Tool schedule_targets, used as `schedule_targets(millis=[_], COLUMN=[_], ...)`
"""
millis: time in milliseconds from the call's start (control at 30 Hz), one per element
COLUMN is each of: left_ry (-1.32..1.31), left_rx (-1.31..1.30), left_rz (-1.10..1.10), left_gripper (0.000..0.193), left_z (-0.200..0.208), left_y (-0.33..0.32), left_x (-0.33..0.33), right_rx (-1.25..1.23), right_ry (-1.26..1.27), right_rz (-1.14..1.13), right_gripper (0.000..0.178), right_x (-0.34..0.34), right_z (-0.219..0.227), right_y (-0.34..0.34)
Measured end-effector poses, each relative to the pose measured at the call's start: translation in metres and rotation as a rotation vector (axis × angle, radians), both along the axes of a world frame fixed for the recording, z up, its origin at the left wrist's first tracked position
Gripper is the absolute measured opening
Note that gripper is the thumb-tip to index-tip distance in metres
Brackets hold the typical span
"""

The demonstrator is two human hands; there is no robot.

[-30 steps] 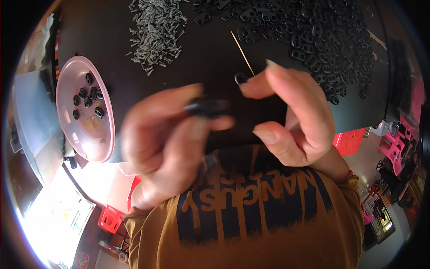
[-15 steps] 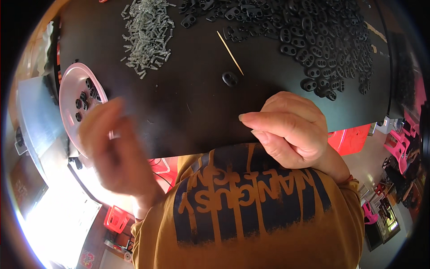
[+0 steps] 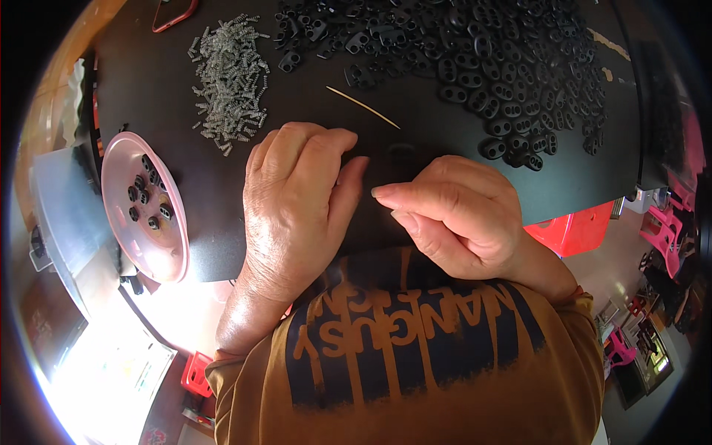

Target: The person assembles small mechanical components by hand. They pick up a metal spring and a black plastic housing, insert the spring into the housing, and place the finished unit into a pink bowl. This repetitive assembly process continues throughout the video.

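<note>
My left hand [image 3: 293, 189] is over the black table, its back turned up. Its thumb and forefinger are apart with nothing visible between them; the other fingers bend down out of sight. Facing it, my right hand [image 3: 467, 215] has its fingers curled, with thumb and forefinger tips close together; whatever may be inside is hidden. Just beyond the gap between the hands, a dim dark oval piece [image 3: 403, 152] lies on the table. Past it rests a thin wooden toothpick [image 3: 363, 107].
A pink bowl [image 3: 183, 245] with several small black pieces stands at the left. Small metal springs [image 3: 231, 81] are heaped at the back left. Black two-holed oval parts [image 3: 512, 89] spread across the back right. A red-edged object [image 3: 175, 15] lies at the far left.
My left hand has moved right, from beside the pink bowl to near my right hand. The right hand keeps its curled shape. The view has shifted and turned slightly.
</note>
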State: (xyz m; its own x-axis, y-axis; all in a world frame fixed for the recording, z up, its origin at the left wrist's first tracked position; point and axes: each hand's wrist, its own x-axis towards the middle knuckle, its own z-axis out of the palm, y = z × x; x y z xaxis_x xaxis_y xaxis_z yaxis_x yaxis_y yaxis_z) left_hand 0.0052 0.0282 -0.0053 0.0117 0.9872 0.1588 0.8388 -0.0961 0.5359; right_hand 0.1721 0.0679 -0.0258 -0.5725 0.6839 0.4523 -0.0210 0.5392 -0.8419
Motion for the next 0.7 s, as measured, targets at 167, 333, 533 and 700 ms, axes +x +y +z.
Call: schedule_targets(millis=[167,333,533,700], left_ry=[0.019,-0.002,0.102,0.189], left_rx=[0.043,0.036,0.114,0.078], left_rz=[-0.062,-0.072,-0.054,-0.117], left_gripper=[0.018,0.017,0.017,0.018], left_z=[-0.005,-0.007,0.006,0.003], left_y=[0.003,0.006,0.031,0.045], left_x=[0.004,0.0,-0.007,-0.005], right_rx=[0.01,-0.013,-0.003,-0.015], right_ry=[-0.017,-0.038,-0.024,-0.026], right_rz=[0.007,0.01,0.028,0.021], right_gripper=[0.022,0.021,0.02,0.02], right_x=[-0.001,0.001,0.0,0.003], right_z=[-0.002,-0.001,-0.003,-0.003], right_y=[0.001,0.001,0.001,0.0])
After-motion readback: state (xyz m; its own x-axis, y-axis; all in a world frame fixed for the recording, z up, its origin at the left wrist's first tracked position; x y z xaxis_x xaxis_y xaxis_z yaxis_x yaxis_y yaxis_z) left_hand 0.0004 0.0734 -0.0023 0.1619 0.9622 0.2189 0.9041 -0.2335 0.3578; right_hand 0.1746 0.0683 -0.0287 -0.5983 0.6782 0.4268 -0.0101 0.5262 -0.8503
